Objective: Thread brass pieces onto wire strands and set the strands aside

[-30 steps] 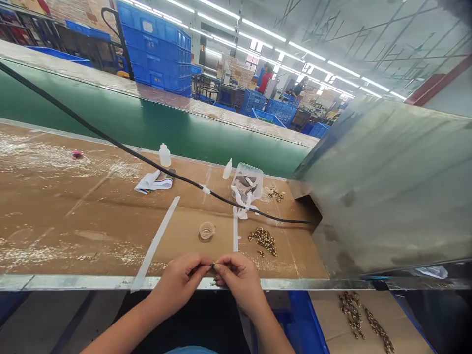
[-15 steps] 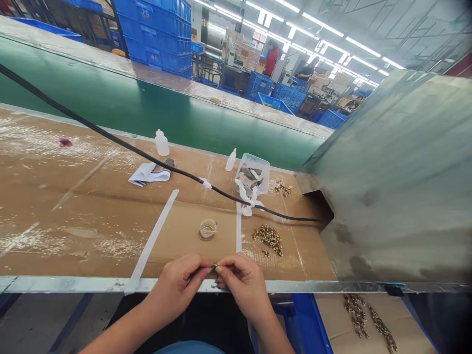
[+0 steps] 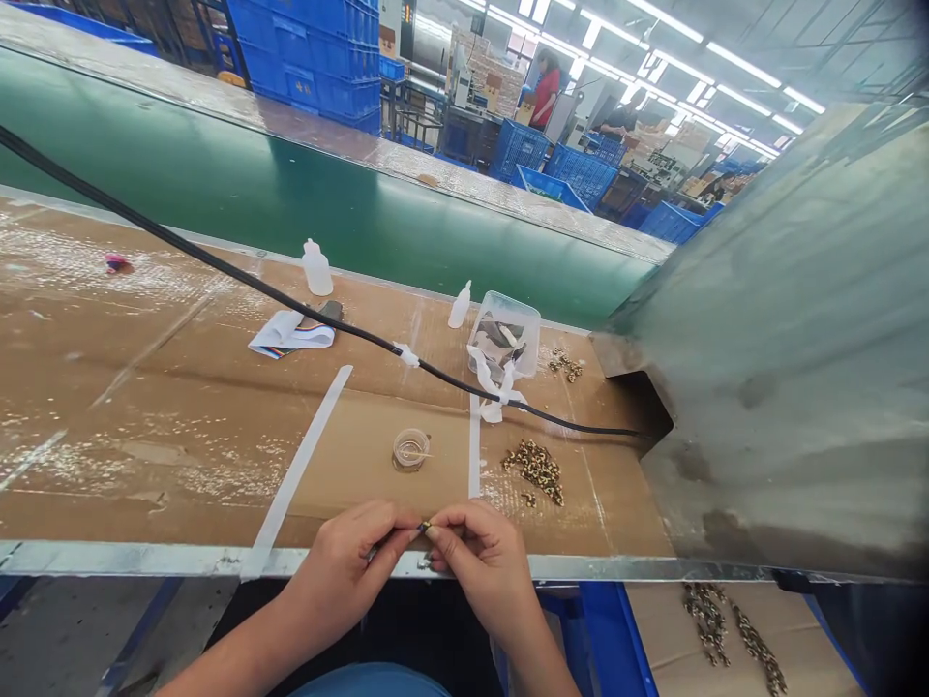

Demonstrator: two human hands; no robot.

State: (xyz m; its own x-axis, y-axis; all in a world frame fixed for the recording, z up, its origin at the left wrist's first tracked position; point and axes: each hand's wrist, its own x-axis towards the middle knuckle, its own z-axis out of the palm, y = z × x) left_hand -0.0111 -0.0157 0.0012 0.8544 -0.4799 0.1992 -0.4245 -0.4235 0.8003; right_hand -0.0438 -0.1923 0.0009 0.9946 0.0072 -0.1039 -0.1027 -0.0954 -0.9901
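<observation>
At the table's front edge, my left hand [image 3: 359, 554] and my right hand [image 3: 475, 552] meet fingertip to fingertip. Both pinch one tiny piece [image 3: 425, 527], dark with a gold tint; its shape is too small to make out. Just beyond them a small round clear cup [image 3: 411, 449] with a thin stick in it sits on a brown sheet. To the right of the cup lies a pile of small gold and dark parts [image 3: 535, 469]. A smaller group of similar parts [image 3: 566, 365] lies farther back.
A black cable [image 3: 363, 340] crosses above the table. Behind it stand two white bottles [image 3: 317, 269] and a clear plastic box [image 3: 506, 334]. A folded white strap [image 3: 290, 334] lies left. A large metal housing [image 3: 784, 387] rises at the right. More parts [image 3: 705, 620] lie lower right.
The camera view has shifted slightly, so the background sits a little higher and farther right. Both hands keep their pinch on the tiny piece, almost unmoved.
</observation>
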